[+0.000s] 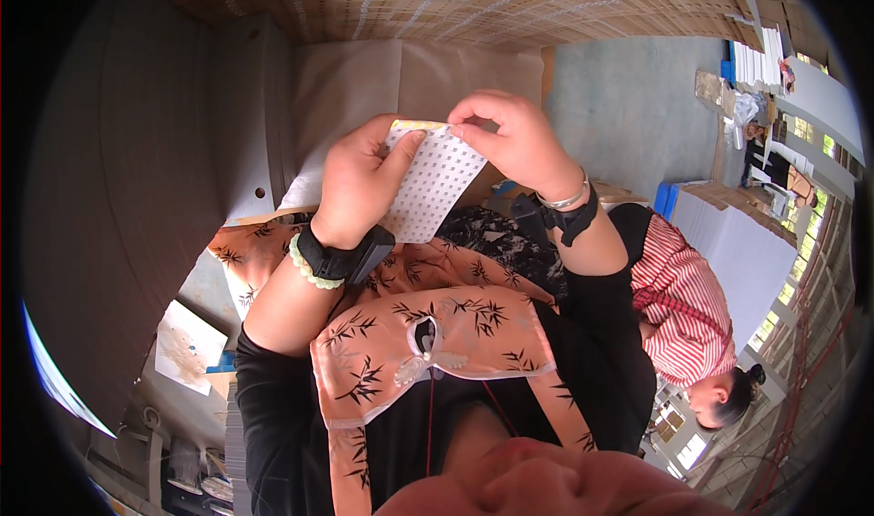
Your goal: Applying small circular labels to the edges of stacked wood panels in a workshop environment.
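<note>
We hold a small white sheet dotted with tiny studs (431,183) up before our chest, above a pale work surface (350,83). Our left hand (360,183) grasps its lower left side, thumb across the face; our right hand (510,138) pinches the top edge. A co-worker in a red striped top (683,306) bends nearby.

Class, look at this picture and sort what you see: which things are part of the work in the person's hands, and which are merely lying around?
In hand:
- white dotted sheet, held up by both hands
- left hand, gripping its left edge
- right hand, pinching its top edge

Lying about:
- stained paper on the floor
- white stacked sheets at the right
- brown board with a hole at the left
</note>
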`<action>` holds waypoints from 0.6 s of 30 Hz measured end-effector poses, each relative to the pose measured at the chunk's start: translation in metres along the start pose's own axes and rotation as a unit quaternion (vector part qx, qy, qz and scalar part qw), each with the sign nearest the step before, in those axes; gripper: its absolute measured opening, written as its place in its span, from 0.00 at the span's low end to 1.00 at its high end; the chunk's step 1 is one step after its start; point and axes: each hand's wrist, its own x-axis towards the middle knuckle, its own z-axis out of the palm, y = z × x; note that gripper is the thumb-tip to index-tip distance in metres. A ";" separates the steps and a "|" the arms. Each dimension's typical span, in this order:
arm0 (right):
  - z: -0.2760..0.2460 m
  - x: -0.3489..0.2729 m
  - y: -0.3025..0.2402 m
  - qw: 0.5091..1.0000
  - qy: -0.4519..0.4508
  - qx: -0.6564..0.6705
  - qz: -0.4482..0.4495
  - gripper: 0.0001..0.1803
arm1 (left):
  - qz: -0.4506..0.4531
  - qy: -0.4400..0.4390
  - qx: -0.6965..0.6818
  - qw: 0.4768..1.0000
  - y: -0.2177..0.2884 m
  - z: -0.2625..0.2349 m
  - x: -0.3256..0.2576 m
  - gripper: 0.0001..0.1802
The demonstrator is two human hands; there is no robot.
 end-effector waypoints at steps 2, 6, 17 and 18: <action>0.006 0.000 0.003 0.994 0.050 -0.050 -0.080 0.03 | -0.014 -0.004 0.015 1.000 -0.004 -0.003 0.000 0.09; 0.017 0.001 -0.002 0.961 0.109 -0.181 -0.175 0.03 | -0.025 -0.005 0.018 1.000 -0.009 -0.006 0.001 0.09; -0.024 0.001 0.009 0.938 0.178 -0.182 -0.235 0.07 | -0.164 -0.048 -0.185 0.968 -0.012 0.008 0.010 0.12; -0.042 0.003 0.015 0.927 0.219 -0.210 -0.220 0.07 | -0.162 -0.050 -0.186 0.968 -0.011 0.009 0.009 0.12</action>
